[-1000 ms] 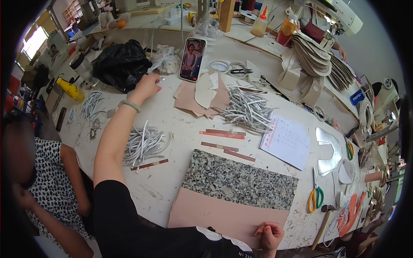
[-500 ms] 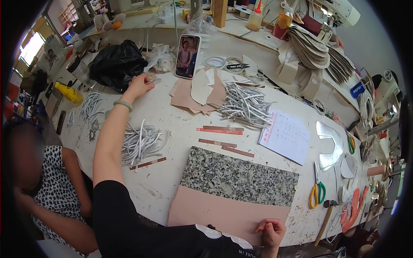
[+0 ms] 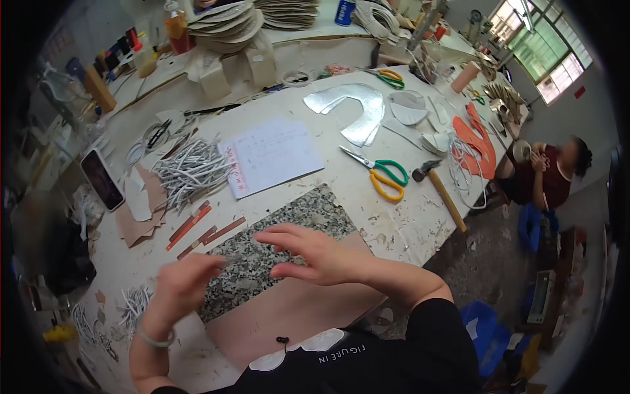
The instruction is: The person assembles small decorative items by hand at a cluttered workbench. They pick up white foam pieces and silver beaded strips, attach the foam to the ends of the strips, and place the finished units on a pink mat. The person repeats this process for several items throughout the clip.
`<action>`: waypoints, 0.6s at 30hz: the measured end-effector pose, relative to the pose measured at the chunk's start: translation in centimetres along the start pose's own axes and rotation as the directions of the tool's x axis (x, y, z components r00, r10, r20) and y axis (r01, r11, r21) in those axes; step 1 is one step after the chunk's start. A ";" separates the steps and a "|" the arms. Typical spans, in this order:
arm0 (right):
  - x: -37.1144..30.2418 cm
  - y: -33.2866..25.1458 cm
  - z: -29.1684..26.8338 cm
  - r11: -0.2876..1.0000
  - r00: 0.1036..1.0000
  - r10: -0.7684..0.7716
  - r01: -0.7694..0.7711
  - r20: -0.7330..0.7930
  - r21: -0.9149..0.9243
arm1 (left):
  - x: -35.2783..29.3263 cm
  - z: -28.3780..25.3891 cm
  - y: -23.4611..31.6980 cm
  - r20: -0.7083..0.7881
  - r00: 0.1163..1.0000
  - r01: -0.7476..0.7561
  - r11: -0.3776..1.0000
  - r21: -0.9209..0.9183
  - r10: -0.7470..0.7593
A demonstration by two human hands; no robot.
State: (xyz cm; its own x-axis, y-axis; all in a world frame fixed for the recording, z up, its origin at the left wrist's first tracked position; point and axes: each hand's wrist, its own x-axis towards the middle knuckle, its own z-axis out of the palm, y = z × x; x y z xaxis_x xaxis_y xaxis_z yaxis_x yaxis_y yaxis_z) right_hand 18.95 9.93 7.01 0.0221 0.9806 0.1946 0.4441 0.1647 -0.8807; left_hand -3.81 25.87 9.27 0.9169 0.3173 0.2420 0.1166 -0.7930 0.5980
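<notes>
My left hand (image 3: 185, 284) hovers over the left edge of a speckled grey stone slab (image 3: 308, 217). Its fingers are pinched together, and a small greyish bit shows at their tips, too blurred to name. Facing it, my right hand (image 3: 303, 253) hangs above the slab with thumb and fingers apart, holding nothing. A pink sheet (image 3: 282, 322) covers the slab's near part. Just beyond the slab lie narrow reddish-brown strips (image 3: 190, 225). Behind them is a bundle of silver-white cords (image 3: 193, 171), beside a handwritten sheet of paper (image 3: 275, 157).
Scissors (image 3: 377, 172) with green and yellow handles and a hammer (image 3: 443, 194) lie to the right. Farther back are a silver curved piece (image 3: 354, 108) and orange pieces (image 3: 476, 141). A phone (image 3: 102, 178) stands at the left. Another person (image 3: 545, 174) sits beyond the table's right end.
My view has swung to the right. My left hand has come back from beside the black bag to the slab. The right hand has lifted off the pink sheet's near edge and opened.
</notes>
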 end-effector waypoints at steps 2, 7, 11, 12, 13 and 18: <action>1.5 0.7 1.6 0.997 0.997 -0.044 0.048 0.065 -0.059 | 1.1 2.1 1.2 0.065 0.990 -0.127 0.992 0.006 0.126; 3.1 4.3 -3.1 0.966 0.965 0.258 -0.257 -0.045 0.026 | 1.4 -1.3 -2.6 -0.294 0.955 -0.010 0.995 0.100 0.039; 4.6 10.7 -13.9 0.951 0.809 0.225 -0.304 -0.543 -0.058 | -2.1 -9.4 -13.0 -0.687 0.712 0.440 0.855 0.275 -0.145; 4.8 13.1 -16.3 0.941 0.792 0.081 -0.262 -0.605 -0.217 | -3.6 -11.8 -15.9 -0.736 0.661 0.545 0.766 0.341 -0.143; 5.0 14.5 -18.0 0.882 0.774 0.046 -0.328 -0.631 -0.338 | -5.6 -13.6 -19.2 -0.771 0.622 0.616 0.692 0.377 -0.134; 5.5 18.6 -20.9 0.456 0.825 -0.153 -0.430 -0.544 -0.780 | -11.5 -16.5 -30.7 -0.779 0.584 0.786 0.401 0.471 -0.230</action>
State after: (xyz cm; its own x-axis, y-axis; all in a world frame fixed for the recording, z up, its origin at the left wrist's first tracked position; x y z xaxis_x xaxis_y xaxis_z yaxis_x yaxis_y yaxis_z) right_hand 46.04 16.17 0.75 0.4377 0.7259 0.5306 0.8911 -0.4290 -0.1483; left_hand -24.25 55.20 0.73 0.2112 0.7729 0.5984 0.9470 -0.3133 0.0705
